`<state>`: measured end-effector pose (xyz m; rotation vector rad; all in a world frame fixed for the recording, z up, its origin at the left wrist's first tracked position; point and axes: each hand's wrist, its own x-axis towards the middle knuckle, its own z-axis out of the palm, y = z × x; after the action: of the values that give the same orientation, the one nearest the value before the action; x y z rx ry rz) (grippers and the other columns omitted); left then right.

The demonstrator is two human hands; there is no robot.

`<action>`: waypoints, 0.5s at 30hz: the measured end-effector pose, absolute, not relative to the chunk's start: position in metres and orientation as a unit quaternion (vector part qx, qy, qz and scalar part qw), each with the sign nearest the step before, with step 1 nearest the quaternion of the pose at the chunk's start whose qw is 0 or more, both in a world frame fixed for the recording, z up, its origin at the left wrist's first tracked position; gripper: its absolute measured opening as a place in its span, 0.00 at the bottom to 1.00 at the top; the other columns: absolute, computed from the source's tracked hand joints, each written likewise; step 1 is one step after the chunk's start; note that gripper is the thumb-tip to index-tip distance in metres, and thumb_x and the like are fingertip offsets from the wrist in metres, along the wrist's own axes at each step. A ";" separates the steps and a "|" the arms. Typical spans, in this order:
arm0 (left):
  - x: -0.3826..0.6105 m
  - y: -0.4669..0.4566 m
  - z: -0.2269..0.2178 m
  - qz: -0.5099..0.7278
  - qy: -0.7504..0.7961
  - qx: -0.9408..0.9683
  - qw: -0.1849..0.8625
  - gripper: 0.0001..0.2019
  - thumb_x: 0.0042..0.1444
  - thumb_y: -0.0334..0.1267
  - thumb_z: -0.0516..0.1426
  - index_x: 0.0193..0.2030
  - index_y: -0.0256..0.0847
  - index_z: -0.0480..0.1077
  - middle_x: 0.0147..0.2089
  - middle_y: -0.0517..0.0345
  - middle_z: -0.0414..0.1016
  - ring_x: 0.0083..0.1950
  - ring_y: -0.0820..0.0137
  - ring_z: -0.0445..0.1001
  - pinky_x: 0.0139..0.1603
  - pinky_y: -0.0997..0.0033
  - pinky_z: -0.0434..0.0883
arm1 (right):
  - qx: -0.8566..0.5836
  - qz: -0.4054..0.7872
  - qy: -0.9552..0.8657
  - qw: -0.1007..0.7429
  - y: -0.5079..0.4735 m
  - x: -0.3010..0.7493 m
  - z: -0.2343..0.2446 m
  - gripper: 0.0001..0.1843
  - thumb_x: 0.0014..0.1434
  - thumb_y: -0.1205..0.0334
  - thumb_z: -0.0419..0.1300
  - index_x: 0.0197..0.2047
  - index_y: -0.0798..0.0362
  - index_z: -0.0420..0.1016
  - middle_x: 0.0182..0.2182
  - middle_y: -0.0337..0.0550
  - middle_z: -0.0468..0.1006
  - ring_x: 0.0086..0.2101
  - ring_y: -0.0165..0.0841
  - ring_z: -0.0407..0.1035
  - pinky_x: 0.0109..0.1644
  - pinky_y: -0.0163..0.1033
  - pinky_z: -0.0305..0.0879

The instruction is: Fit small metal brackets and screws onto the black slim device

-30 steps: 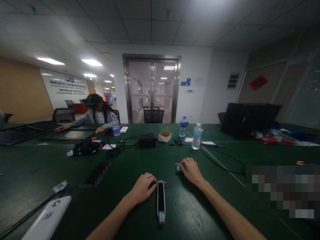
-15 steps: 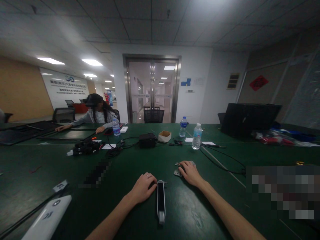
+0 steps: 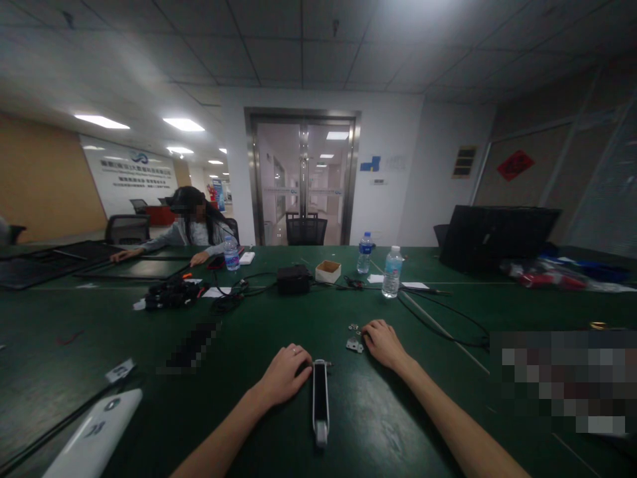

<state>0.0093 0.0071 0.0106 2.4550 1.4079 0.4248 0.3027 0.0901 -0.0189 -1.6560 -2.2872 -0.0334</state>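
My left hand rests on the green table with its fingers curled against the top end of a long narrow black-and-silver part that lies lengthwise towards me. My right hand lies further out and to the right, fingers bent down onto small metal pieces on the table; a small bracket shows just left of the fingertips. Whether the fingers pinch any piece is hidden.
Two water bottles, a small cardboard box, a black box and cables sit mid-table. A person works at the far left. A white device lies near left; a black monitor stands at the right.
My right hand has slid slightly over the small metal pieces, uncovering a bracket to its left. My left hand and the long part have stayed put.
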 end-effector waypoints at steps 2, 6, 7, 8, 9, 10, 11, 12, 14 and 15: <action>0.009 0.007 0.010 0.148 0.488 0.849 0.137 0.11 0.63 0.40 0.50 0.47 0.43 0.69 0.49 0.55 0.70 0.50 0.65 0.67 0.50 0.64 0.66 | -0.583 -0.018 -0.797 0.157 0.090 0.304 -0.017 0.14 0.63 0.64 0.50 0.42 0.52 0.77 0.44 0.50 0.75 0.48 0.42 0.63 0.49 0.43 0.57; 0.009 0.009 0.007 0.143 0.490 0.849 0.137 0.11 0.64 0.41 0.49 0.48 0.43 0.69 0.50 0.56 0.69 0.50 0.65 0.67 0.50 0.64 0.66 | -0.590 -0.015 -0.793 0.154 0.089 0.304 -0.014 0.12 0.62 0.64 0.51 0.39 0.53 0.76 0.42 0.50 0.75 0.46 0.41 0.64 0.46 0.42 0.57; 0.009 0.009 0.007 0.143 0.490 0.849 0.138 0.11 0.64 0.41 0.49 0.48 0.43 0.69 0.50 0.56 0.69 0.50 0.65 0.67 0.50 0.64 0.66 | -0.591 -0.014 -0.792 0.153 0.089 0.304 -0.014 0.11 0.62 0.64 0.51 0.39 0.53 0.75 0.42 0.50 0.75 0.45 0.41 0.64 0.46 0.42 0.57; 0.008 0.009 0.006 0.143 0.490 0.849 0.138 0.11 0.64 0.41 0.49 0.48 0.43 0.69 0.50 0.56 0.69 0.50 0.65 0.67 0.50 0.64 0.66 | -0.593 -0.014 -0.791 0.151 0.089 0.303 -0.014 0.11 0.62 0.64 0.51 0.39 0.53 0.75 0.42 0.50 0.75 0.45 0.41 0.64 0.46 0.42 0.57; 0.008 0.009 0.006 0.145 0.490 0.848 0.140 0.11 0.64 0.41 0.49 0.48 0.43 0.69 0.50 0.56 0.69 0.50 0.65 0.67 0.50 0.64 0.66 | -0.595 -0.015 -0.789 0.149 0.089 0.303 -0.014 0.11 0.62 0.64 0.51 0.38 0.54 0.75 0.42 0.50 0.75 0.45 0.41 0.64 0.46 0.41 0.57; 0.008 0.009 0.006 0.146 0.490 0.848 0.141 0.11 0.64 0.41 0.49 0.48 0.43 0.69 0.50 0.56 0.69 0.50 0.65 0.67 0.50 0.64 0.66 | -0.598 -0.015 -0.788 0.146 0.089 0.303 -0.014 0.11 0.62 0.64 0.51 0.38 0.54 0.74 0.42 0.50 0.74 0.45 0.41 0.64 0.45 0.41 0.57; 0.008 0.009 0.007 0.146 0.490 0.848 0.143 0.11 0.64 0.40 0.49 0.48 0.43 0.69 0.50 0.56 0.69 0.50 0.65 0.67 0.50 0.64 0.66 | -0.599 -0.013 -0.787 0.145 0.089 0.303 -0.015 0.11 0.62 0.64 0.51 0.38 0.54 0.74 0.42 0.50 0.74 0.45 0.41 0.64 0.45 0.41 0.57; 0.008 0.009 0.007 0.146 0.490 0.847 0.144 0.11 0.64 0.40 0.49 0.48 0.43 0.69 0.50 0.56 0.69 0.50 0.65 0.67 0.50 0.64 0.66 | -0.600 -0.011 -0.787 0.144 0.090 0.303 -0.015 0.10 0.62 0.64 0.51 0.38 0.54 0.74 0.42 0.50 0.74 0.45 0.41 0.64 0.45 0.41 0.57; 0.008 0.009 0.007 0.144 0.491 0.847 0.143 0.11 0.64 0.40 0.50 0.48 0.43 0.69 0.51 0.56 0.69 0.51 0.65 0.66 0.51 0.63 0.66 | -0.601 -0.008 -0.786 0.144 0.091 0.304 -0.018 0.10 0.62 0.64 0.51 0.38 0.54 0.73 0.41 0.50 0.74 0.44 0.41 0.64 0.44 0.41 0.57; 0.008 0.009 0.007 0.142 0.492 0.847 0.141 0.11 0.63 0.40 0.50 0.48 0.43 0.69 0.51 0.56 0.69 0.51 0.65 0.66 0.51 0.63 0.66 | -0.599 -0.007 -0.787 0.146 0.092 0.305 -0.019 0.09 0.62 0.63 0.51 0.37 0.55 0.73 0.41 0.50 0.74 0.44 0.41 0.64 0.44 0.40 0.57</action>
<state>0.0085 0.0090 0.0069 2.4465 1.4195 0.4097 0.3049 0.0920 -0.0189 -1.7264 -2.2666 -0.0215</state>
